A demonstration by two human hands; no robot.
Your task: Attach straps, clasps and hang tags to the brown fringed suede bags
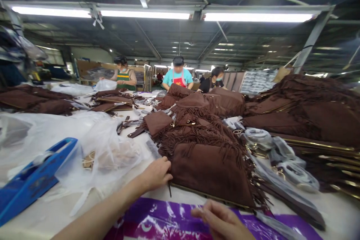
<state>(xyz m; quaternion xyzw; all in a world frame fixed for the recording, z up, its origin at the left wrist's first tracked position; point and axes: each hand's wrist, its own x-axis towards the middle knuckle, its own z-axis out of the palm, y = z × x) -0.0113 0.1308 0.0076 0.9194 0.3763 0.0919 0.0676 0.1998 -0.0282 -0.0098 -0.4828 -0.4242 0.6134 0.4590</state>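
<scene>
A brown suede bag with fringe (210, 168) lies flat in front of me on the white table (56, 210). My left hand (156, 174) rests on its near left corner, fingers curled onto the edge. My right hand (222, 219) hovers low over a shiny purple plastic sheet (157, 221) at the table's front edge, fingers bent; what they hold, if anything, is hidden. More fringed brown bags (197, 120) are stacked behind the flat one.
A blue tape dispenser (30, 180) and clear plastic bags (109, 150) lie at left. Wrapped straps and gold chains (281, 157) sit at right beside a tall pile of brown bags (309, 112). Three other people (178, 77) work at the far end.
</scene>
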